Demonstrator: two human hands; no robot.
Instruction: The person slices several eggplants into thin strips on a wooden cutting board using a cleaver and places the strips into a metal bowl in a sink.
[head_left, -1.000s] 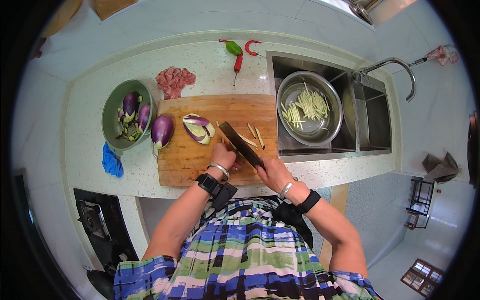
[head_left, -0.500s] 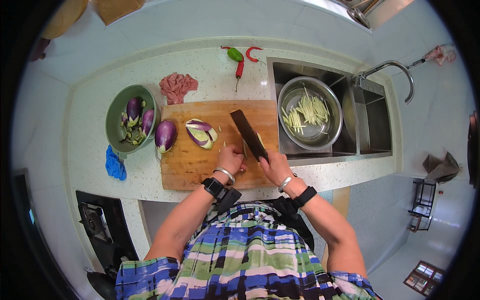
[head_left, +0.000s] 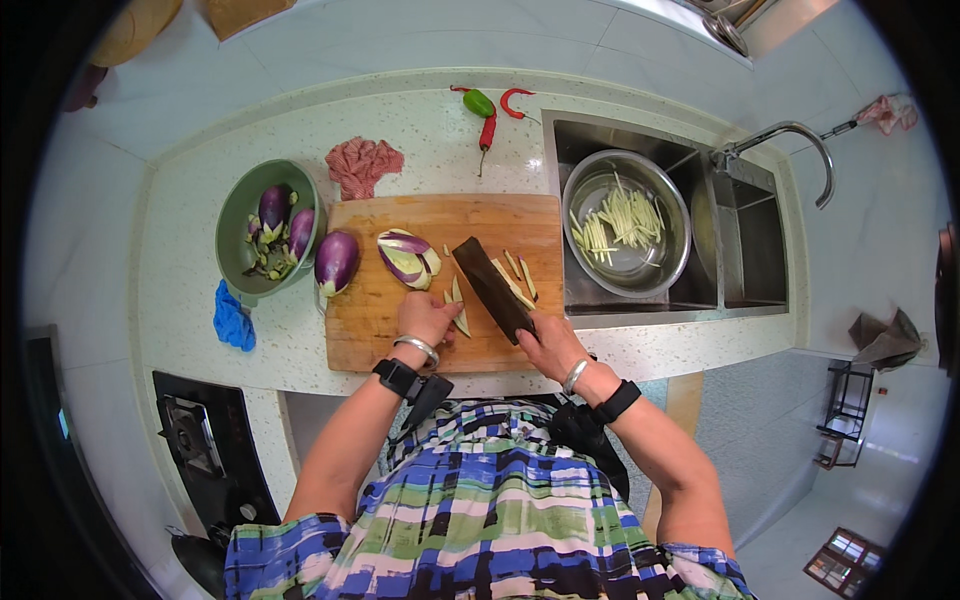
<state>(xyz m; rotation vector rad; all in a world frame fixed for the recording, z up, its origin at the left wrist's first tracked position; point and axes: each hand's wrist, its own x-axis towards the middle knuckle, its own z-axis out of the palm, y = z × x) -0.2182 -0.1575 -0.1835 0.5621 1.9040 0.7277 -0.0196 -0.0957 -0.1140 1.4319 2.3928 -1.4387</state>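
My right hand (head_left: pixel 552 345) is wrapped around the handle end of a dark, broad-bladed cleaver (head_left: pixel 490 285), which slants away to the left over the wooden cutting board (head_left: pixel 380 335). Pale eggplant strips (head_left: pixel 515 275) with purple skin edges lie just right of the blade. Left of the cleaver, my left hand (head_left: pixel 428 318) has its fingers curled, the tips at thin eggplant slices (head_left: pixel 458 305). Beyond that hand rests a partly peeled eggplant (head_left: pixel 408 260). A whole purple eggplant (head_left: pixel 337 262) sits at the board's left edge.
A green basin (head_left: pixel 232 225) at left holds eggplants and trimmings. In the sink (head_left: pixel 640 318) stands a metal bowl (head_left: pixel 577 190) with pale strips in water. A red cloth (head_left: pixel 362 166), a blue cloth (head_left: pixel 233 317), a green pepper (head_left: pixel 479 103) and red chilies (head_left: pixel 487 133) lie on the counter.
My left hand has shifted left, away from the cleaver, and slices now show at its fingertips. The cleaver has shifted slightly left and nearer me, and more strips show to its right.
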